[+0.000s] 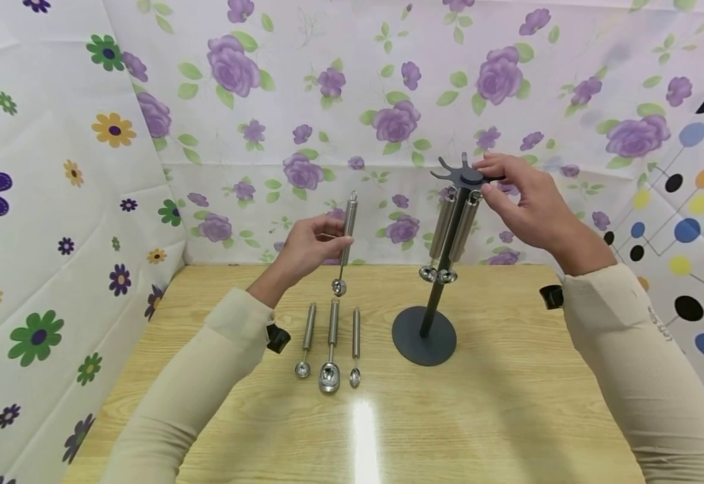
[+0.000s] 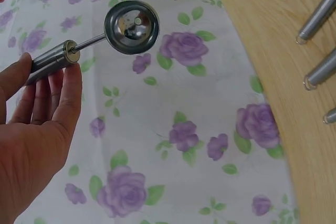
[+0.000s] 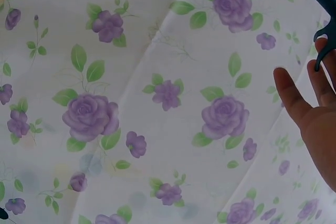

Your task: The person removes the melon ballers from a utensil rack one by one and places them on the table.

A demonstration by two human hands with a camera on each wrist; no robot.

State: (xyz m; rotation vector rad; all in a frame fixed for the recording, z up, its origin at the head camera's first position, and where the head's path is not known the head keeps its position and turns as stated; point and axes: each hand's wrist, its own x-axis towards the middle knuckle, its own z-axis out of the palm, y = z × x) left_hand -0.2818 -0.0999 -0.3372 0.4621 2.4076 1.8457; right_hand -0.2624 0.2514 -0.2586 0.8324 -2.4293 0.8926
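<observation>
In the head view, my left hand [image 1: 312,249] pinches the handle of a steel melon baller [image 1: 348,225] between thumb and fingers, bowl end down above the table. The left wrist view shows its round bowl [image 2: 131,27] with a small hole in it. My right hand [image 1: 530,198] is at the top of a dark hanging stand [image 1: 443,282], thumb and fingers spread on either side of one hook [image 3: 321,51]. Two steel-handled utensils [image 1: 462,228] hang from that stand, close by the right thumb. The right hand is only partly inside the right wrist view.
Three more steel tools lie side by side on the wooden table [image 1: 237,403]: a small baller [image 1: 308,336], a larger scoop [image 1: 330,376] and a narrow one [image 1: 355,343]. Behind the table hangs a flowered cloth [image 1: 328,121], with patterned cloths at both sides.
</observation>
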